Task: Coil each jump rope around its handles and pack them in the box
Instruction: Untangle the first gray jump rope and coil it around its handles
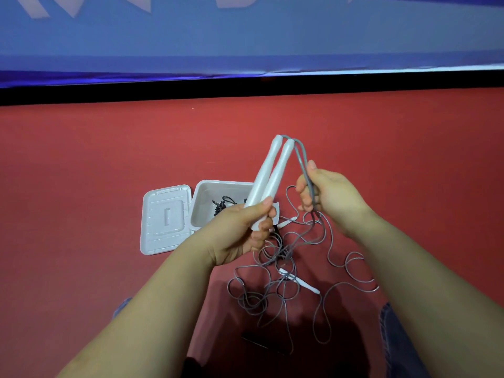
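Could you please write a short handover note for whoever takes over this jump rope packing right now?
Left hand grips both white handles together, tips up. Right hand pinches the grey cord just below the handle tips. No turns wound yet; the rest of the cord lies tangled on the red floor with another white-handled rope. The open box holds a dark coiled rope; its lid lies beside it. Left: wind, pack, repeat.

a single wide-angle view is given, taken from the person's head and aimed forward and down. the hands point(286, 211) are seen close up at centre; the red floor point(81, 159) and a blue wall point(245, 36) are seen beyond.
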Demonstrator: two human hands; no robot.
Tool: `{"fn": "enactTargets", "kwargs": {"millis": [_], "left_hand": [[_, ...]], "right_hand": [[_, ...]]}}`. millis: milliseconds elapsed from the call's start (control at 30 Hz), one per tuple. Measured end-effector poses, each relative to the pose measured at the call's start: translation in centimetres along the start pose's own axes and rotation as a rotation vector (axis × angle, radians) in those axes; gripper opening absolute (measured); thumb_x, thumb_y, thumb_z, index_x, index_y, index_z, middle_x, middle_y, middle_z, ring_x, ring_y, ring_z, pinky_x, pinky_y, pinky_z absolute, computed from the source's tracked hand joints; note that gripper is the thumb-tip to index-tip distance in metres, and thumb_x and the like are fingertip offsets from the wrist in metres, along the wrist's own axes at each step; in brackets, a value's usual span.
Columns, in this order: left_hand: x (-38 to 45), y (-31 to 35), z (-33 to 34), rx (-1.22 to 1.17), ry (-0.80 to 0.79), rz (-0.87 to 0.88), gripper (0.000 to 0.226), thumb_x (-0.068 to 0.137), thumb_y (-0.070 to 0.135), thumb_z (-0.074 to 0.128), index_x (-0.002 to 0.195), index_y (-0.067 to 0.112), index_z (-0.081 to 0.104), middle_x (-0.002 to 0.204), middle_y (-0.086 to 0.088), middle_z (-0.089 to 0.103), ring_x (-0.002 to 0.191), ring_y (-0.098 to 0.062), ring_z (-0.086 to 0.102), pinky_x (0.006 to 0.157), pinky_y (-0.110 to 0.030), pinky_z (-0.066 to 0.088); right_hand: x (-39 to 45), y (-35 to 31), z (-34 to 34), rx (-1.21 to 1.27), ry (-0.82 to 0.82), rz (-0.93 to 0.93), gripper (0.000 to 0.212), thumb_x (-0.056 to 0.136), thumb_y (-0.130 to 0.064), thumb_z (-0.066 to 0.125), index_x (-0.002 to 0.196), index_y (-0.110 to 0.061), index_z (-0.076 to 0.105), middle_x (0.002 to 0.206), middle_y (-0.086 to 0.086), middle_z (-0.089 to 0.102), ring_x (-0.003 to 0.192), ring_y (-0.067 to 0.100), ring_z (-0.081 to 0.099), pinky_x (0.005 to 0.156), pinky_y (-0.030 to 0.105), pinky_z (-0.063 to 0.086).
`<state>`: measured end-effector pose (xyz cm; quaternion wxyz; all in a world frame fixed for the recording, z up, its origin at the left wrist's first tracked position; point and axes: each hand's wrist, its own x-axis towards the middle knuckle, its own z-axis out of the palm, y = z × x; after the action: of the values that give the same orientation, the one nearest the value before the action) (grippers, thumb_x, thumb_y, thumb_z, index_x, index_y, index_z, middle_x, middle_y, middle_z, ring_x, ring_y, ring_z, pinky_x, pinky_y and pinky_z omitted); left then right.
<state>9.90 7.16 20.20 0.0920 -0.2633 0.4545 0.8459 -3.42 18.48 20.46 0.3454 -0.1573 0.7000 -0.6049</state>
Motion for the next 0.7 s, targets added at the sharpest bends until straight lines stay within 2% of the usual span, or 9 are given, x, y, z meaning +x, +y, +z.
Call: {"fn": "enactTargets", "kwargs": {"millis": [133, 200, 300, 400, 500, 600, 700], "left_hand": [[0.4, 1.2, -0.4, -0.325, 0.093, 0.129, 0.023, 0.084, 0.037, 0.052, 0.075, 0.016, 0.050, 0.053, 0.006, 0.042, 0.040, -0.003, 0.033, 0.038, -0.011, 0.027], [0.5, 1.6, -0.8, -0.373, 0.136, 0.150, 0.028, 0.093, 0.037, 0.047, 0.075, 0.016, 0.050, 0.057, 0.006, 0.044, 0.039, -0.004, 0.035, 0.038, -0.011, 0.030], [0.4, 1.4, -0.8, -0.344, 0.154, 0.140, 0.028, 0.092, 0.038, 0.048, 0.075, 0.016, 0.052, 0.074, 0.003, 0.052, 0.040, -0.003, 0.037, 0.039, -0.011, 0.033], [-0.2, 1.6, -0.5, -0.458, 0.058, 0.115, 0.025, 0.084, 0.037, 0.052, 0.075, 0.014, 0.054, 0.095, -0.005, 0.066, 0.039, -0.002, 0.039, 0.038, -0.009, 0.035], [-0.4, 2.0, -0.5, -0.530, 0.005, 0.139, 0.025, 0.086, 0.037, 0.049, 0.075, 0.014, 0.051, 0.083, -0.001, 0.061, 0.037, -0.001, 0.036, 0.037, -0.008, 0.032], [-0.3, 2.3, -1.3, -0.433, 0.172, 0.176, 0.029, 0.096, 0.037, 0.044, 0.077, 0.016, 0.051, 0.071, 0.003, 0.046, 0.037, -0.002, 0.034, 0.037, -0.010, 0.028], [-0.3, 2.2, -2.3, -0.294, 0.343, 0.185, 0.028, 0.098, 0.036, 0.045, 0.079, 0.016, 0.053, 0.067, 0.004, 0.045, 0.036, -0.003, 0.033, 0.035, -0.011, 0.027]], "right_hand": [[-1.1, 0.6, 1.4, -0.092, -0.224, 0.147, 0.049, 0.101, -0.034, 0.031, 0.066, -0.008, 0.053, 0.039, 0.000, 0.052, 0.037, 0.014, 0.053, 0.046, 0.019, 0.044], [-1.4, 0.8, 2.1, -0.067, -0.302, 0.209, 0.047, 0.100, -0.036, 0.032, 0.065, -0.010, 0.049, 0.039, 0.000, 0.045, 0.038, 0.017, 0.049, 0.049, 0.023, 0.044], [-1.5, 1.0, 2.9, -0.059, -0.353, 0.237, 0.048, 0.100, -0.038, 0.032, 0.064, -0.010, 0.047, 0.040, -0.002, 0.036, 0.036, 0.013, 0.035, 0.049, 0.024, 0.043], [-1.9, 1.2, 3.8, -0.114, -0.393, 0.243, 0.051, 0.100, -0.040, 0.030, 0.065, -0.009, 0.049, 0.039, -0.004, 0.037, 0.033, 0.009, 0.030, 0.044, 0.020, 0.041], [-2.1, 1.1, 4.1, -0.167, -0.393, 0.241, 0.054, 0.098, -0.043, 0.034, 0.062, -0.009, 0.053, 0.037, -0.004, 0.038, 0.031, 0.008, 0.030, 0.041, 0.020, 0.040], [-2.2, 0.5, 3.8, -0.244, -0.402, 0.247, 0.050, 0.097, -0.042, 0.039, 0.064, -0.008, 0.055, 0.036, -0.004, 0.038, 0.029, 0.008, 0.031, 0.039, 0.018, 0.040], [-2.3, -0.2, 3.1, -0.388, -0.436, 0.242, 0.046, 0.096, -0.040, 0.043, 0.064, -0.010, 0.054, 0.038, -0.003, 0.035, 0.030, 0.007, 0.029, 0.042, 0.020, 0.044]]}}
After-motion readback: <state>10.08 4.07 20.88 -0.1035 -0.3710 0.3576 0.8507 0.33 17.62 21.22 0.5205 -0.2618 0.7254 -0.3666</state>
